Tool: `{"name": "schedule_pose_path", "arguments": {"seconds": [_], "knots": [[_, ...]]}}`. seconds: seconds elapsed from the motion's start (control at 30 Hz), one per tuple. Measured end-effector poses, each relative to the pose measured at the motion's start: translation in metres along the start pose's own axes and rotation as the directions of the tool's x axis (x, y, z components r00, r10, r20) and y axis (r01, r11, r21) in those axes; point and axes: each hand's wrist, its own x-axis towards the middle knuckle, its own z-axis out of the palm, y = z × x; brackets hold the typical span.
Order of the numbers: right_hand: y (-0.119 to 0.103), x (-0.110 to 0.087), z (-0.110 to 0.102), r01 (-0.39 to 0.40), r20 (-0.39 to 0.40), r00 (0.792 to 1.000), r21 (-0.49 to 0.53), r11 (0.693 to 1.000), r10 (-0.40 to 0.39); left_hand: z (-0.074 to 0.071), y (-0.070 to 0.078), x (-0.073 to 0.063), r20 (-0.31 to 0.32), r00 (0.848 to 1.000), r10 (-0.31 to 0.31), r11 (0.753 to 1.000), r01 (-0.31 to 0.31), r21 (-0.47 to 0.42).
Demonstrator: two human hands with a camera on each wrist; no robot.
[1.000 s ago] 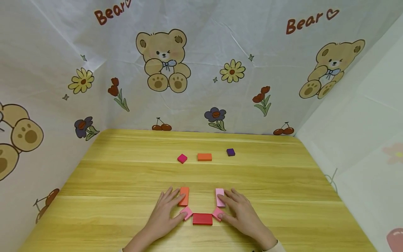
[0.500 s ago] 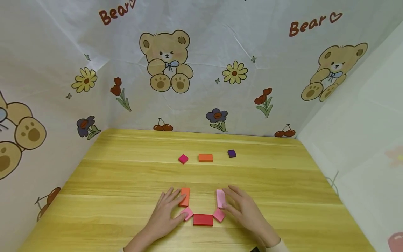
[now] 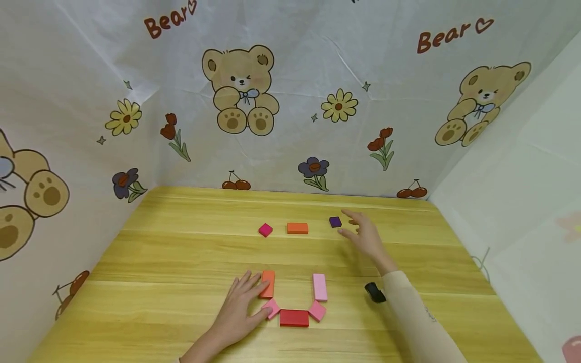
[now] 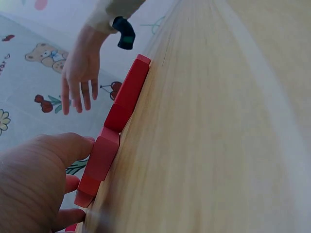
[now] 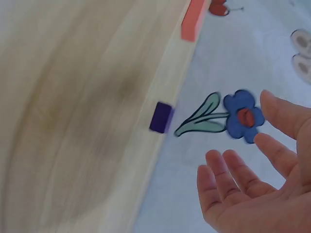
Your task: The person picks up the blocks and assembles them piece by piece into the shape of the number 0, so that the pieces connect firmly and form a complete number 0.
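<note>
My left hand (image 3: pixel 240 310) rests with spread fingers on the left side of a U of blocks. Its fingers touch the upright orange block (image 3: pixel 268 285), and its thumb lies on a pink square block (image 3: pixel 272 308). A red block (image 3: pixel 294 317) forms the bottom of the U; another pink square block (image 3: pixel 317 311) and a light pink block (image 3: pixel 320 288) make up its right side. Farther back, my right hand (image 3: pixel 366 237) hovers with parted fingers and holds nothing. Just left of its fingertips lies a small purple square block (image 3: pixel 335 222), which the right wrist view shows too.
Along the back of the wooden table (image 3: pixel 190 242) lie an orange block (image 3: pixel 297 228) and a magenta square block (image 3: pixel 265 230). A white cloth (image 3: pixel 290 141) printed with bears and flowers stands behind. A black strap piece (image 3: pixel 374 292) shows beside the right sleeve.
My right hand has left the light pink and pink square blocks on the right of the U and moved to the back, beside the purple block. My left hand stays in place.
</note>
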Motion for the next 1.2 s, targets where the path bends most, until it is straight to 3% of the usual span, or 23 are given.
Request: {"name": "schedule_pose_path", "arguments": {"seconds": [0.2, 0.53, 0.73, 1.2], "knots": [[0.021, 0.035, 0.0, -0.188, 0.151, 0.973, 0.07, 0.98, 0.176, -0.001, 0.001, 0.001, 0.013, 1.0, -0.015, 1.0, 0.015, -0.009], [0.043, 0.056, 0.014, -0.29, 0.238, 0.935, 0.093, 0.952, 0.262, 0.0, -0.001, 0.001, 0.011, 1.0, -0.014, 1.0, 0.014, -0.004], [0.046, 0.06, 0.019, -0.3, 0.245, 0.931, 0.086, 0.95, 0.271, 0.0, -0.002, 0.001, 0.008, 1.0, -0.009, 1.0, 0.009, -0.003], [0.047, 0.062, 0.029, -0.256, 0.16, 0.954, 0.001, 0.967, 0.253, 0.001, -0.003, 0.001, -0.001, 1.0, 0.003, 1.0, -0.003, -0.014]]}}
